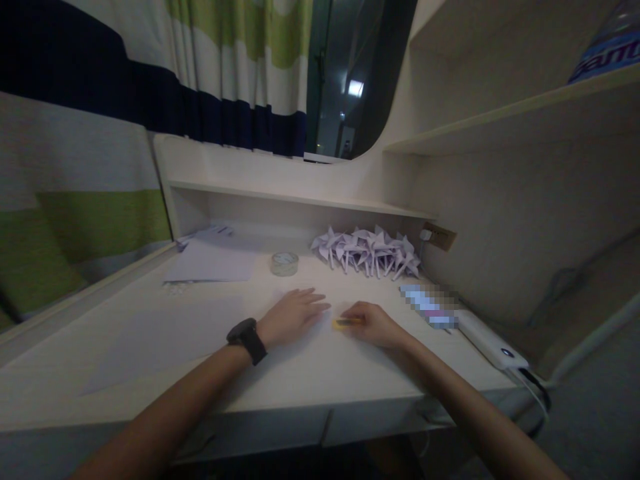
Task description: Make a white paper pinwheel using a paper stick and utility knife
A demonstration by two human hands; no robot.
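Note:
My left hand point(295, 316), with a black watch on the wrist, lies flat on the desk with its fingers stretched out. Beneath it is what looks like a piece of white paper, hard to tell from the pale desktop. My right hand point(376, 324) is closed around a yellow box cutter point(345, 323), its front pointing left toward the left fingertips. A large white paper sheet point(155, 337) lies to the left of my left forearm. Behind my hands stands a roll of clear tape point(285, 264). Folded paper pinwheels point(367, 250) are heaped at the back, right of the tape.
A stack of white paper point(213, 257) lies at the back left, small white bits point(176, 288) by its front edge. To the right are a phone point(427, 307) with a lit screen and a white power strip point(493, 341) with cables. Shelves and a bottle point(607, 50) are above.

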